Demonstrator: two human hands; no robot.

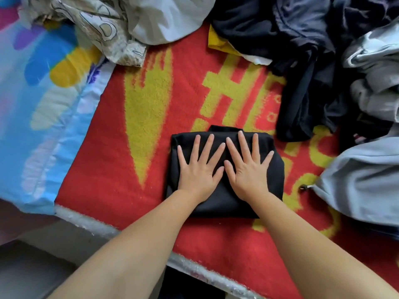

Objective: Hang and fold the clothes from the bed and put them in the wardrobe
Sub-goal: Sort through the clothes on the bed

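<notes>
A black garment point(220, 203) lies folded into a compact rectangle on the red and yellow blanket point(103, 160) that covers the bed. My left hand point(197, 169) rests flat on its left half, fingers spread. My right hand point(248, 167) presses flat on its right half, fingers spread too. Neither hand grips the cloth. A heap of unfolded clothes fills the right side: dark navy and black pieces point(302, 61), a yellow one point(218, 44) and pale grey ones point(367, 178).
A beige patterned cloth point(92, 24) and a white cloth point(170, 16) are bunched at the top. A blue patterned sheet point(43, 108) lies at the left. The bed's near edge point(90, 223) runs diagonally, with grey floor point(32, 270) below it.
</notes>
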